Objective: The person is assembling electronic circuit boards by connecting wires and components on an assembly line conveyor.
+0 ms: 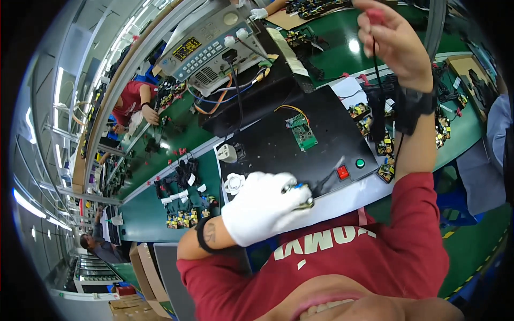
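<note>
Our gloved left hand (263, 206) is pinched shut on a small metal connector (300, 196) at the near edge of the black test fixture (321, 128), right by its red button (342, 172). Our bare right hand (395, 40) is up high, clamped on a red plug (375, 16) with a black cable (377, 69) dangling over the green bench (160, 166).

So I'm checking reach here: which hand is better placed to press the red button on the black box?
Probably the left hand: it sits at the box's near edge, close to the red button. The right hand is raised far off, holding a black wire.
</note>
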